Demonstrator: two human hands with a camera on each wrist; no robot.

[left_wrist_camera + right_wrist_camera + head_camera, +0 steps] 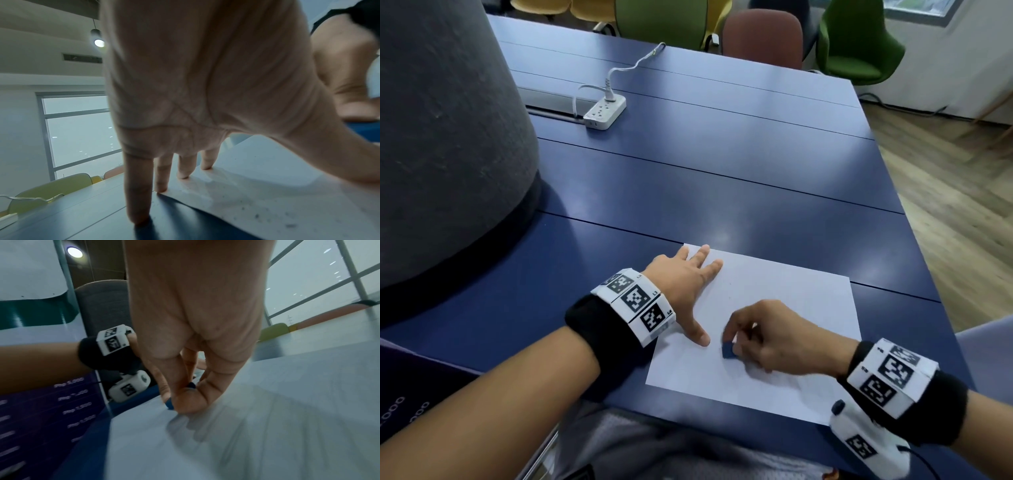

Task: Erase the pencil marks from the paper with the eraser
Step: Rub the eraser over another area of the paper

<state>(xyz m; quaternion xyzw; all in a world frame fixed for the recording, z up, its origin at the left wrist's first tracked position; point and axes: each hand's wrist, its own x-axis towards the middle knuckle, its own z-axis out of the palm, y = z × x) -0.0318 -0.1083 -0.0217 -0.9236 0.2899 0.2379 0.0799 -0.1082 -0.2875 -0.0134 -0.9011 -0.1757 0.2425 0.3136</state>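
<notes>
A white sheet of paper lies on the blue table near its front edge. My left hand lies flat with spread fingers on the paper's left side, thumb stretched toward the middle. In the left wrist view the fingertips press the paper, the little finger on the table; dark eraser crumbs dot the sheet. My right hand pinches a small dark blue eraser and holds it down on the paper. The right wrist view shows the eraser mostly hidden by the fingers. No pencil marks are plain to see.
A white power strip with its cable lies far back on the blue table. A large grey rounded object stands at the left. Coloured chairs line the far side. The table's right edge drops to a wooden floor.
</notes>
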